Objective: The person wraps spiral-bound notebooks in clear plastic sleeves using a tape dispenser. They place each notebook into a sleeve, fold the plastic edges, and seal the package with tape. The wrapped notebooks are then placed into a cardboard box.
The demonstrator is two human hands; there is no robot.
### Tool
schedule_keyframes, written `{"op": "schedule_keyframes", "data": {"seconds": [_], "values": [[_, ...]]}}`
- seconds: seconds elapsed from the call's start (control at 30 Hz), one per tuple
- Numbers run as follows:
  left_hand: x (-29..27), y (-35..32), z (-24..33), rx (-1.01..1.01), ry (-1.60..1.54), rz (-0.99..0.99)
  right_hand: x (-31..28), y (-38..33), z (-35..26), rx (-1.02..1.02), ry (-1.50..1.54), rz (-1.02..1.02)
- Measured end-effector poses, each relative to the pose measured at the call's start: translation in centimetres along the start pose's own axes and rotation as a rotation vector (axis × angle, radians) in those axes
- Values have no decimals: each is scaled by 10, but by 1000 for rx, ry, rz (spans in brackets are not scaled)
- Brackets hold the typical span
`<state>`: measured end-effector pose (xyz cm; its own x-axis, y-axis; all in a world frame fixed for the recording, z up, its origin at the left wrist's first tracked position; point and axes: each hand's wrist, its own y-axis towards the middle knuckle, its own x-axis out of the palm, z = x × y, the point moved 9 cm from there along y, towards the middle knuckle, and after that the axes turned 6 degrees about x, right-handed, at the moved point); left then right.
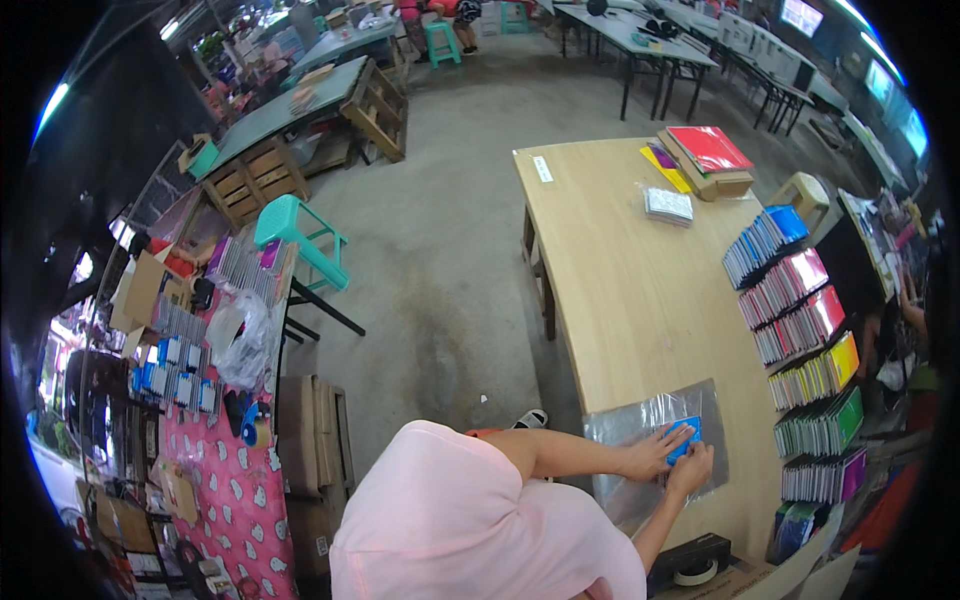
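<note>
Both hands meet over a small blue booklet (684,438) near the lower end of a long wooden table (620,280). Left hand (652,452) lies on the left side of the booklet with fingers stretched forward and a little spread, pressing down more than pinching. Right hand (692,468) comes from below with its fingers on the lower edge of the booklet; if they pinch it or only rest on it, I cannot tell.

The booklet lies on a sheet of clear plastic film (650,450), which is spread flat on the table and shines. I judge the booklet to be light and thin, stiff enough to be lifted by one edge, but it may bend if held by a corner only. The film looks soft, slippery and easy to wrinkle, so a flat palm should hold it better than fingertips.

Along the right side of the table stand rows of coloured booklets (800,360), well apart from the hands. A black tape dispenser (690,562) stands near the right forearm.
</note>
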<state>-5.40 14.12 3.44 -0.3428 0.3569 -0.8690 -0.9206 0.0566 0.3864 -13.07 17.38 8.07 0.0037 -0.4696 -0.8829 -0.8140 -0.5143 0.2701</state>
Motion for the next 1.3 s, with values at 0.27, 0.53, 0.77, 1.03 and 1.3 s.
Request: {"op": "schedule_keyframes", "data": {"seconds": [0.27, 0.53, 0.77, 1.03, 1.3], "values": [[22, 5, -5, -86, 20, -177, 16, -6, 2, -12, -112, -53], [-4, -40, -46, -103, -451, -168, 10, -21, -29, 71, -33, -300], [-32, 21, -33, 314, 4, -363, 34, -39, -23, 21, -294, -185], [-39, 32, -31, 259, -81, -278, 6, -40, -7, -7, -148, -141], [-44, 37, -27, 281, -73, -250, -76, -49, 53, -58, -256, 108]]}}
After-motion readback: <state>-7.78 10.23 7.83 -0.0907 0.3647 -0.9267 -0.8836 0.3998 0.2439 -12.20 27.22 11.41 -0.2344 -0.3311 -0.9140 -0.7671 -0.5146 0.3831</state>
